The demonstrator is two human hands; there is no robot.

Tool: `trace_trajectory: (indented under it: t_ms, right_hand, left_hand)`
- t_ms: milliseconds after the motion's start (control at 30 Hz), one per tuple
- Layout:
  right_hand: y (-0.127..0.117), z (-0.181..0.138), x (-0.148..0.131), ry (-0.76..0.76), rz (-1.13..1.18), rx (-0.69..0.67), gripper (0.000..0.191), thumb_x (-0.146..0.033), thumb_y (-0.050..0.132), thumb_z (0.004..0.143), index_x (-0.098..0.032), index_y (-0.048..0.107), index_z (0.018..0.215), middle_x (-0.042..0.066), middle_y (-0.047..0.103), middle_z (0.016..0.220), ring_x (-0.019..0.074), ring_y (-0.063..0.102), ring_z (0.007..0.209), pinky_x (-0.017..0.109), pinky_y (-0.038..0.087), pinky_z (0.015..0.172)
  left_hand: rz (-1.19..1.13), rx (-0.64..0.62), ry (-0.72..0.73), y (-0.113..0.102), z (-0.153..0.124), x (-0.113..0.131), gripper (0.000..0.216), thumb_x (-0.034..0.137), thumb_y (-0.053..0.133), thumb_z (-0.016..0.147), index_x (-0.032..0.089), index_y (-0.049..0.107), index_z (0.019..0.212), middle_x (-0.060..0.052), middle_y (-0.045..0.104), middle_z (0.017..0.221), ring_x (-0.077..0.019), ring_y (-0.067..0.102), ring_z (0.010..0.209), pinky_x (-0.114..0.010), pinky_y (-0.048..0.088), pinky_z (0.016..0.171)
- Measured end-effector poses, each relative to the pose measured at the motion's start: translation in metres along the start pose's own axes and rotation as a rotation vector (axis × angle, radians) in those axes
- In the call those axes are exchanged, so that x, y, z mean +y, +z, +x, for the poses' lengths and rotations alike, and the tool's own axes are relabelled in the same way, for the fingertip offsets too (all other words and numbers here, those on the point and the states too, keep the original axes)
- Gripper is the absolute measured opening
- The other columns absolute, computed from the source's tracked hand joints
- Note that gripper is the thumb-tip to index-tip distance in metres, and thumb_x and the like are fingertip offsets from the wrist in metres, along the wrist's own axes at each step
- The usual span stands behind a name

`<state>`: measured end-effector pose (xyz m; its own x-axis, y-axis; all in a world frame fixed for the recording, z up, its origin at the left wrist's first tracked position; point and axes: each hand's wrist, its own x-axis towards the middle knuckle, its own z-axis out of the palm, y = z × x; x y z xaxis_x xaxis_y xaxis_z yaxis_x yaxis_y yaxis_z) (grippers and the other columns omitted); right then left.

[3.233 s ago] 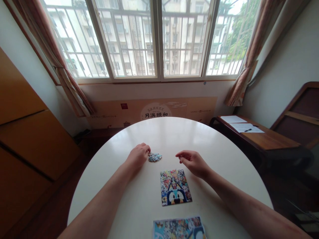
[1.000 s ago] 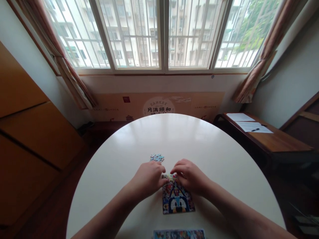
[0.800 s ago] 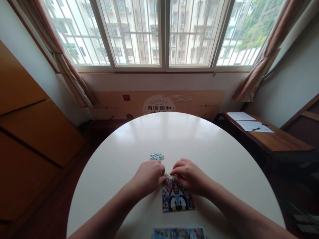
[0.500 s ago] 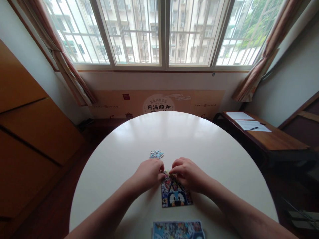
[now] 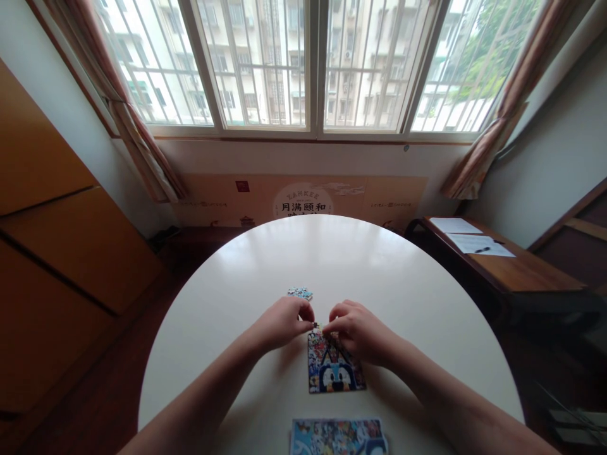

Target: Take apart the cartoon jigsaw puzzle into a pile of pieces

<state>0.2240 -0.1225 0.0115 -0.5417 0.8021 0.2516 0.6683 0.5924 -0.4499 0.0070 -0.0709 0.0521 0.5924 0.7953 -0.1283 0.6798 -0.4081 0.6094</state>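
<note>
Left hand is sitting a touch higher than half a second ago, off the puzzle's top left corner, and seems to be pinching a small dark piece. Right hand is curling over the top right; can't tell if it's gripping anything. Puzzle's lying flat between the pile and the picture. I'm guessing they're fitting the top edge, so it's calling for careful lining up.

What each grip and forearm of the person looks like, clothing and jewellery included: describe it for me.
The left grip and right grip are ungloved human hands, with no ring showing. The left forearm and right forearm are bare, with no sleeve, watch or bracelet in view. Fingernail detail is too small to tell.
</note>
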Motion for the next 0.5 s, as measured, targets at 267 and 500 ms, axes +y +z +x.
trace_trajectory:
  t_ms: [267, 500]
  right_hand:
    - [-0.001, 0.0, -0.003, 0.003, 0.013, -0.009, 0.043, -0.002, 0.06, 0.078, -0.032, 0.078, 0.102, 0.003, 0.07, 0.095, 0.0194, 0.059, 0.092, 0.033, 0.044, 0.086]
    - [-0.002, 0.0, -0.003, -0.014, 0.033, -0.009, 0.041, -0.004, 0.059, 0.079, -0.032, 0.078, 0.102, 0.003, 0.071, 0.095, 0.0197, 0.06, 0.091, 0.034, 0.045, 0.085]
  left_hand:
    - [-0.164, 0.308, -0.168, -0.036, 0.011, -0.053, 0.022, 0.034, 0.061, 0.076, 0.019, 0.074, 0.085, -0.005, 0.077, 0.086, -0.0237, 0.07, 0.084, -0.032, 0.05, 0.079]
    - [-0.177, 0.343, -0.179, -0.023, 0.019, -0.064, 0.022, 0.036, 0.066, 0.072, 0.017, 0.071, 0.084, -0.006, 0.076, 0.085, -0.0235, 0.069, 0.082, -0.032, 0.05, 0.076]
